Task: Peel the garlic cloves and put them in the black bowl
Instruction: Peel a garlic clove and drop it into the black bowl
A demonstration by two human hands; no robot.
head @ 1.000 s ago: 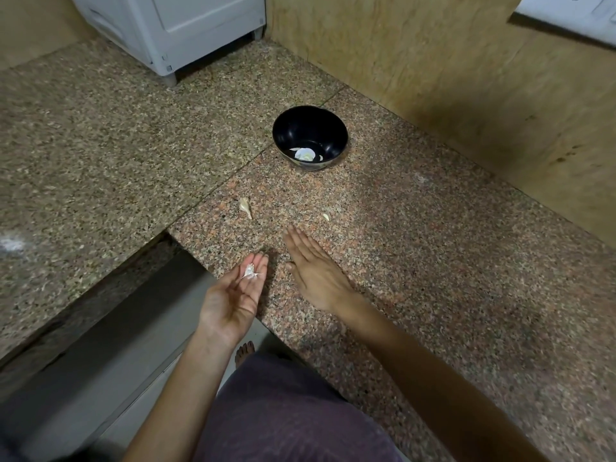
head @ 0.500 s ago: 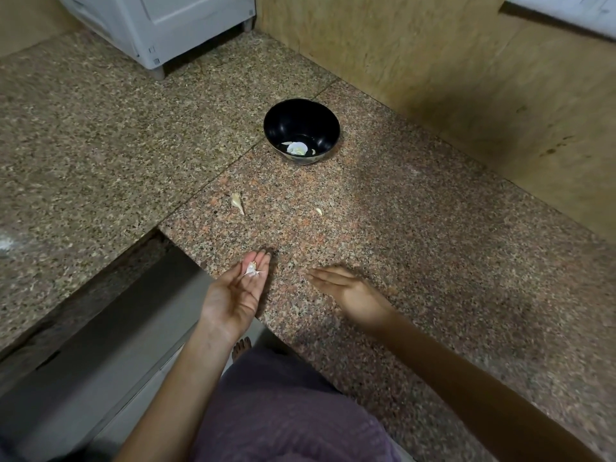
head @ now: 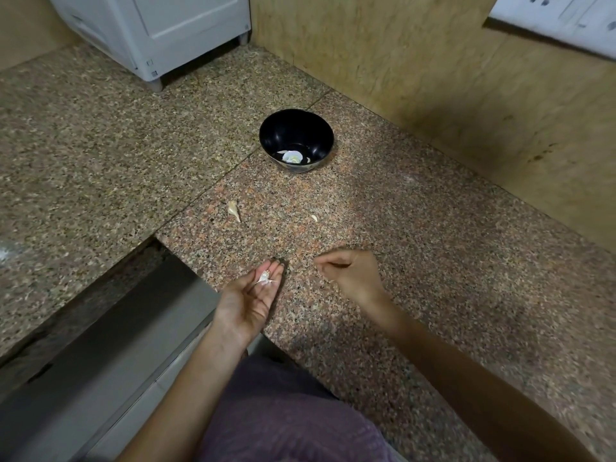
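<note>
The black bowl [head: 296, 128] stands on the granite counter [head: 416, 261] near the back wall, with peeled white garlic [head: 293, 157] in its bottom. One unpeeled clove [head: 233, 209] lies on the counter between the bowl and my hands, and a small pale bit [head: 314, 218] lies to its right. My left hand [head: 246, 301] is palm up at the counter's edge, fingers straight, with a small papery garlic piece [head: 265, 278] resting on the fingers. My right hand [head: 353, 275] hovers just to the right of it, fingers curled toward the left, with nothing visible in it.
A white appliance [head: 160, 28] stands at the back left. A wooden wall [head: 433, 78] runs along the right behind the bowl. A grey metal ledge [head: 100, 345] drops away left of the counter's edge. My purple-clad lap [head: 283, 411] is below.
My right hand lifted off the counter, where it lay flat, drew back to the right and curled its fingers. My left hand kept still with the garlic piece on it.
</note>
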